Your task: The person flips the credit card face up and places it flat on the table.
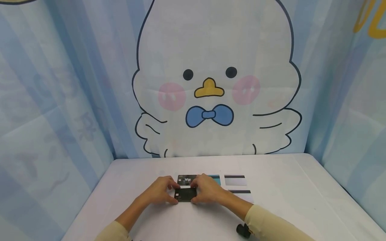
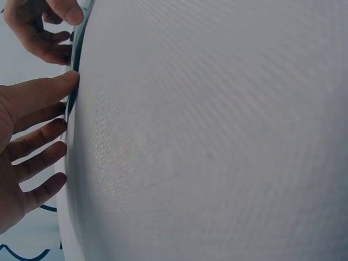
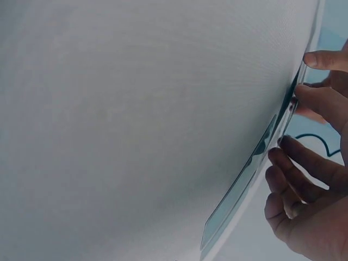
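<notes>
A dark card (image 1: pixel 187 194) marked "VIP" lies on the white table between both hands. My left hand (image 1: pixel 159 191) holds its left end, thumb at the near corner and forefinger at the far one. At the right end, my right hand (image 1: pixel 209 190) grips it the same way. Just beyond is another dark card (image 1: pixel 184 180) reading "Vip", partly behind the right fingers. A blue card (image 1: pixel 216 179) peeks out past that hand. In the left wrist view, the other fingers of the left hand (image 2: pixel 32 147) are spread; in the right wrist view, those of the right hand (image 3: pixel 310 190) curl loosely.
Two pale cards with a dark stripe lie to the right, one card (image 1: pixel 235 180) farther back and one card (image 1: pixel 245 195) partly behind the right forearm. A small black object (image 1: pixel 243 231) is by the right sleeve. A curtain (image 1: pixel 211 137) with a cartoon bird hangs behind the table.
</notes>
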`<state>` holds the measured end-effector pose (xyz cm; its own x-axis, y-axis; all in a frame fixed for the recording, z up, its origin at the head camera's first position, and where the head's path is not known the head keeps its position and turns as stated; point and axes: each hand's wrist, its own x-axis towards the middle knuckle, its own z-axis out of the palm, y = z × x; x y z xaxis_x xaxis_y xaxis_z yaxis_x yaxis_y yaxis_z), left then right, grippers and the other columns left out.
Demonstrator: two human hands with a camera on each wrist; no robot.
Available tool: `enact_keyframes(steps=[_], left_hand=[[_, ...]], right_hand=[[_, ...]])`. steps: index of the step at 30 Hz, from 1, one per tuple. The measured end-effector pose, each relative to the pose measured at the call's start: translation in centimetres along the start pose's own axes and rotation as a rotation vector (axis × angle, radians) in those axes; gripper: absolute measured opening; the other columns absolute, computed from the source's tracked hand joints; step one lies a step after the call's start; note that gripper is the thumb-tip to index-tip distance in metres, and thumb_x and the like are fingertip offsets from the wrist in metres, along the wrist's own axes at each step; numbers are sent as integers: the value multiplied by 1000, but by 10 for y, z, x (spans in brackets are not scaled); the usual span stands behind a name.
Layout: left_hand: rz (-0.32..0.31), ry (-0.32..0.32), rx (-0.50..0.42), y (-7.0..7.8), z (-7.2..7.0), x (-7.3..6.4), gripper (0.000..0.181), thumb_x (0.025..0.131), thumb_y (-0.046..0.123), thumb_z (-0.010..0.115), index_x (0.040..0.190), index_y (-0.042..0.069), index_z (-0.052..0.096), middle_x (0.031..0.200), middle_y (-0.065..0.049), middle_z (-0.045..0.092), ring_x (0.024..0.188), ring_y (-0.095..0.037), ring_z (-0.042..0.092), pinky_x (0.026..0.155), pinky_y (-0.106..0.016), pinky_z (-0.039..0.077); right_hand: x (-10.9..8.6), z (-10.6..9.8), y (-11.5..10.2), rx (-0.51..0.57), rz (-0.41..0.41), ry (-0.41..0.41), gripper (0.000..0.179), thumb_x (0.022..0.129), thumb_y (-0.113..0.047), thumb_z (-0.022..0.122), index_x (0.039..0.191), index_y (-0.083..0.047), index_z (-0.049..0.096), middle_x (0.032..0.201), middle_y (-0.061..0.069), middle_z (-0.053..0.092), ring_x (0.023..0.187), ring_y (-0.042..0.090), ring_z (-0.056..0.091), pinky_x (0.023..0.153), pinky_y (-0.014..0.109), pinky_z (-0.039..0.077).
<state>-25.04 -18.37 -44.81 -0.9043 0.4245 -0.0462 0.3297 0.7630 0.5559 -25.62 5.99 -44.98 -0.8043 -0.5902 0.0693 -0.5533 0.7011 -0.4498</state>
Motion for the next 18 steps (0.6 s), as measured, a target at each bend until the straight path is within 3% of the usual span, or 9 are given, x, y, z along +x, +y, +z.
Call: enact_keyframes(steps=[18], left_hand=[[12, 7, -14, -4, 2, 0, 47, 69, 17, 96, 113, 10, 79, 106, 0, 69, 98, -19, 59, 82, -38, 48]], right_hand=[[3, 3, -1, -15, -1, -37, 44, 75, -30, 92, 111, -10, 77, 100, -3, 66, 95, 11, 56, 88, 35, 51]])
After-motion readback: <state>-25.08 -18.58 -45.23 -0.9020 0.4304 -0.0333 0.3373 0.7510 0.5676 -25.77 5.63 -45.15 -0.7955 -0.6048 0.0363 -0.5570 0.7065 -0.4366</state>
